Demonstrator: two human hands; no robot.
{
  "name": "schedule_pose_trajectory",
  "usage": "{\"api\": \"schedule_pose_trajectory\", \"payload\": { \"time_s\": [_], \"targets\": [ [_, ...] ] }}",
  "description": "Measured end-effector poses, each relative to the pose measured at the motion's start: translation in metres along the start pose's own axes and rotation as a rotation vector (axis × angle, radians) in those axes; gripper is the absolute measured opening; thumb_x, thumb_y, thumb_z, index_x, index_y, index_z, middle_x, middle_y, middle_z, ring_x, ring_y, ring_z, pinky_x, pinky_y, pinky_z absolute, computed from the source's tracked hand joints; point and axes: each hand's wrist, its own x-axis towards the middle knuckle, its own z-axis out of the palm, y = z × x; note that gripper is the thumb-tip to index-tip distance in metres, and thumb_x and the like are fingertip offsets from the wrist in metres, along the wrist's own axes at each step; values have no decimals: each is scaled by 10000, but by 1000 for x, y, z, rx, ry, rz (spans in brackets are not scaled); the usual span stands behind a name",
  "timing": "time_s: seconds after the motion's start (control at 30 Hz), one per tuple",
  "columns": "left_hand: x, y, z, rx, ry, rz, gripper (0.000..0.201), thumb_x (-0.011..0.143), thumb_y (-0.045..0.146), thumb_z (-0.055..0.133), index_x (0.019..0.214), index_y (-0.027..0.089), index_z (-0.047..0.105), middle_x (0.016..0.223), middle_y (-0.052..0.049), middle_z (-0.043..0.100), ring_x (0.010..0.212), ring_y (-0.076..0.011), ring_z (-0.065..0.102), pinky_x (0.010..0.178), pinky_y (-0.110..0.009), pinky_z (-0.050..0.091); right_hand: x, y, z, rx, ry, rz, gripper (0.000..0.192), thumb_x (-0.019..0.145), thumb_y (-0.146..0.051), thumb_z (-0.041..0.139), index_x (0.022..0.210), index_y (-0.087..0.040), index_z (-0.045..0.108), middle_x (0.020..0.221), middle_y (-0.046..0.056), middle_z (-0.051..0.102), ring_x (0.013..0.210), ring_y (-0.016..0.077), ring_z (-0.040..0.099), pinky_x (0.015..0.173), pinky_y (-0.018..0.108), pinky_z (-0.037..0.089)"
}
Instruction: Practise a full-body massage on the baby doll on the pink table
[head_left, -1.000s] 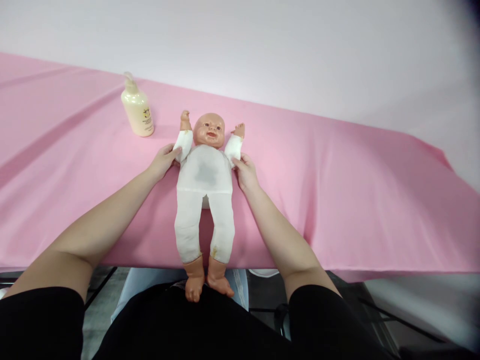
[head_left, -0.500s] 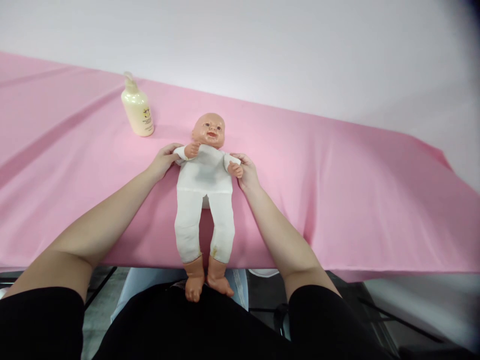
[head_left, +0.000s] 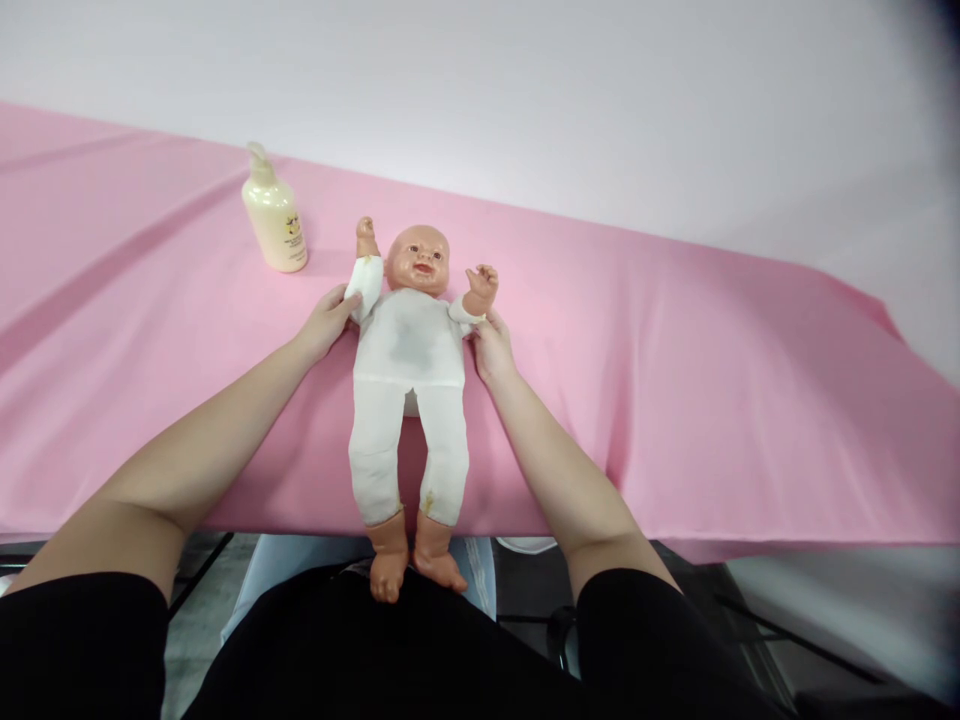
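Observation:
A baby doll (head_left: 409, 345) with a white cloth body lies face up, its head away from me and its feet hanging over the table's near edge. My left hand (head_left: 330, 318) is closed around the doll's arm on the left, near the elbow, with the thumb on the white sleeve. That arm points up beside the head. On the other side, my right hand (head_left: 493, 345) grips the doll's other arm from below and outside; its fingertips are partly hidden behind the sleeve. The doll's right-side hand is raised, fingers spread.
A cream pump bottle (head_left: 276, 215) stands to the left, beyond my left hand. Pink cloth (head_left: 712, 400) covers the table, with folds on both sides. A pale wall (head_left: 600, 100) rises behind the far edge.
Both of the doll's arms have swung from bent over its chest to raised beside its head. My hands keep hold of them nearly in place, and the body has not moved.

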Motion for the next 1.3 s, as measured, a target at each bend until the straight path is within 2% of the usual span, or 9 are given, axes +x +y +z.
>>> {"api": "schedule_pose_trajectory", "payload": {
  "time_s": [0.2, 0.47, 0.7, 0.9, 1.03, 1.3],
  "targets": [
    [-1, 1, 1, 1, 15, -17, 183, 874, 313, 665, 955, 160, 606, 745, -4, 627, 601, -129, 568, 578, -248, 436, -2, -3, 3, -37, 4, -5, 219, 745, -408, 773, 819, -253, 636, 737, -40, 674, 688, 144, 598, 689, 299, 520],
    [0, 0, 1, 3, 17, -25, 221, 856, 335, 688, 971, 165, 605, 775, -15, 623, 641, -146, 574, 641, -277, 447, 1, 4, 0, -72, -5, -7, 200, 817, -412, 706, 822, -253, 586, 722, -45, 622, 647, 139, 559, 676, 303, 479],
    [0, 0, 1, 1, 19, -21, 177, 872, 306, 662, 956, 159, 610, 753, -11, 629, 625, -142, 576, 605, -264, 445, 3, 4, 2, -76, 26, 5, 244, 777, -426, 738, 844, -246, 588, 706, -52, 594, 632, 125, 530, 635, 279, 452],
    [-1, 1, 1, -11, 8, -26, 240, 855, 352, 705, 958, 164, 597, 781, -18, 628, 651, -149, 577, 638, -277, 443, 4, 7, -2, -79, 19, 0, 276, 772, -477, 745, 821, -255, 590, 651, -58, 569, 601, 128, 508, 609, 284, 462],
    [0, 0, 1, -5, 13, -23, 255, 850, 358, 710, 967, 161, 597, 777, -18, 623, 637, -148, 567, 638, -283, 437, 4, 6, -4, -97, 27, 24, 261, 790, -443, 742, 784, -249, 567, 644, -54, 547, 606, 131, 505, 618, 292, 459],
    [1, 0, 1, -14, 7, -19, 247, 837, 337, 707, 968, 155, 603, 759, -10, 628, 618, -136, 569, 594, -262, 428, 6, 9, -6, -77, 8, 25, 154, 738, -282, 698, 852, -239, 604, 739, -56, 641, 668, 131, 561, 658, 277, 458]
  ]
}}
